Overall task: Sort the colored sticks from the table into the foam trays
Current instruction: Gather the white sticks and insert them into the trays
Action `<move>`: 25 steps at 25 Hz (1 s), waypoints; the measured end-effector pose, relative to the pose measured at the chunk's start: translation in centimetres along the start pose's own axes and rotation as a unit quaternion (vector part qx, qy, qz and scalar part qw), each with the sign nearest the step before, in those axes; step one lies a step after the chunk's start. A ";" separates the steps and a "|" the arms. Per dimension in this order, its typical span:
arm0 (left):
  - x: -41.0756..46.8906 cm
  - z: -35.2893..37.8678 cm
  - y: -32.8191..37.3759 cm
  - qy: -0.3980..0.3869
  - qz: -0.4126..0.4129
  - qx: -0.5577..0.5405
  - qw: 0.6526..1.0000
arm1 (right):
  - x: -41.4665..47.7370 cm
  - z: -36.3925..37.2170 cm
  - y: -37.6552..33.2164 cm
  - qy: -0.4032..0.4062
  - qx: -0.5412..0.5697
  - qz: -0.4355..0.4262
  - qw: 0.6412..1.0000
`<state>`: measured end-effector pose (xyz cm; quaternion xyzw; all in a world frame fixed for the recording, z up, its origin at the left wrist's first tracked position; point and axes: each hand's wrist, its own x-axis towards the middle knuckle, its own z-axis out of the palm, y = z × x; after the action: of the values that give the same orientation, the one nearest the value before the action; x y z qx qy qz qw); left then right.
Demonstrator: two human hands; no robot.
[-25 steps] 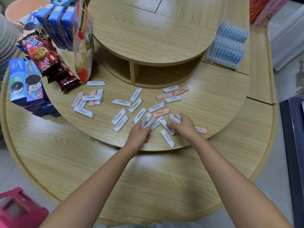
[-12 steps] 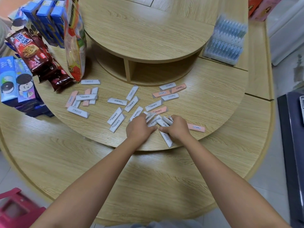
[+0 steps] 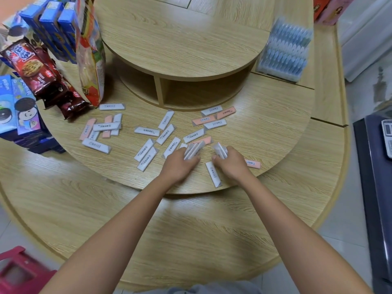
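We see both arms stretched to frame centre over the tiered table (image 3: 265, 132) | left hand (image 3: 180, 165) curled round a white bundle (image 3: 193, 151) of sticks | right hand (image 3: 232, 164) gripping a second bundle (image 3: 220, 150) | blue foam tray (image 3: 284, 47) upper right, contents unclear | loose sticks (image 3: 146, 131) scattered centre and centre-left.

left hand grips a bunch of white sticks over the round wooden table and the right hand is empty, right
No: the head view shows the right hand also grips a bunch of white sticks. The left hand does grip its white sticks over the round wooden table.
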<state>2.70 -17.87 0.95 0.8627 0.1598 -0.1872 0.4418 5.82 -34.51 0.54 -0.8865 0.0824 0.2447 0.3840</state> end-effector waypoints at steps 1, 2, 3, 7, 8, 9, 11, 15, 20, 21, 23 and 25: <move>-0.6 -0.1 -0.2 -0.006 0.005 -0.053 0.999 | -0.1 -0.1 0.3 0.001 0.029 0.005 1.000; -1.3 -0.3 -0.4 -0.017 0.005 -0.112 0.994 | -0.3 -0.2 0.6 0.003 0.047 0.012 0.999; -1.9 -0.4 -0.7 -0.030 -0.001 -0.180 0.983 | -0.5 -0.2 0.9 0.007 0.044 0.018 0.999; -3.4 -0.8 -2.0 -0.059 -0.063 -0.381 0.921 | -2.5 0.9 1.1 0.031 0.002 0.033 0.999; -3.7 -1.0 -2.4 -0.064 -0.082 -0.409 0.907 | -2.9 1.4 1.0 0.037 -0.005 0.038 0.999; -3.8 -1.3 -2.8 -0.067 -0.096 -0.434 0.893 | -3.1 1.9 0.9 0.045 -0.018 0.046 0.998; -4.0 -1.7 -3.4 -0.062 -0.115 -0.461 0.878 | -3.1 2.8 0.6 0.054 -0.061 0.068 0.994; -4.3 -2.7 -4.4 0.009 -0.136 -0.405 0.904 | -2.8 3.3 -0.1 0.046 -0.096 0.087 0.991; -3.3 -5.2 -5.8 0.137 -0.108 -0.221 0.960 | -2.2 3.8 -1.6 0.027 -0.038 0.094 0.994; -2.7 -5.8 -6.2 0.172 -0.100 -0.164 0.966 | -2.0 3.9 -2.2 0.033 -0.016 0.092 0.995; -1.6 -7.2 -6.5 0.218 -0.091 -0.093 0.967 | -1.6 4.4 -3.6 0.040 0.058 0.086 0.994; -0.3 -8.2 -7.0 0.225 -0.092 -0.076 0.967 | -1.0 5.2 -4.8 0.038 0.123 0.081 0.988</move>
<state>0.82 -7.29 0.64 0.8279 0.3479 -0.0154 0.4397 4.60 -27.43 1.09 -0.8316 0.1978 0.2291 0.4656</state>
